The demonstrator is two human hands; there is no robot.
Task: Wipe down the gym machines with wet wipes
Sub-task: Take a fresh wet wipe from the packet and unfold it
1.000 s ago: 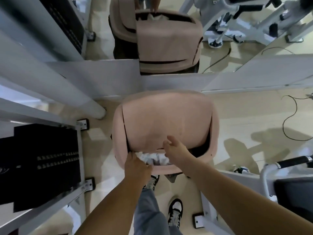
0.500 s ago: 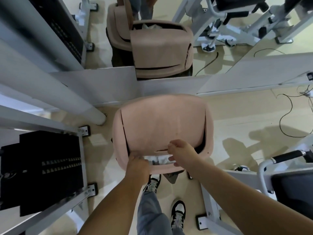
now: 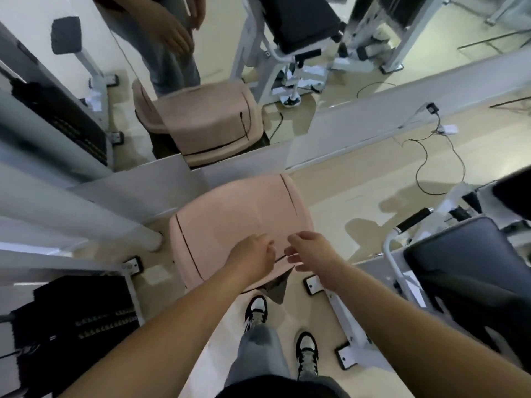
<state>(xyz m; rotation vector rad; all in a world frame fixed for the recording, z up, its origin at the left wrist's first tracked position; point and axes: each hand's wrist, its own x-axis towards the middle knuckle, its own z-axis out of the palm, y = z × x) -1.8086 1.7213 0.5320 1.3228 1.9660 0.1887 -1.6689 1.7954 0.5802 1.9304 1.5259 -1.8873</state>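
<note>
The left hand (image 3: 254, 255) and right hand (image 3: 311, 251) hover close together over the near edge of the pink bin (image 3: 238, 222), fingers relaxed, lid down. The mirror (image 3: 359, 67) behind reflects the bin. A weight stack (image 3: 74, 326) stands to the left, a black seat (image 3: 465, 254) to the right.

Gym floor, no question: a black weight stack (image 3: 74, 320) sits in a white steel frame (image 3: 86, 222) on the left, a dark padded seat (image 3: 459, 254) and foam-gripped handle (image 3: 415, 218) stand on the right, and a wall mirror (image 3: 373, 53) reflects another padded machine (image 3: 301, 21).
</note>
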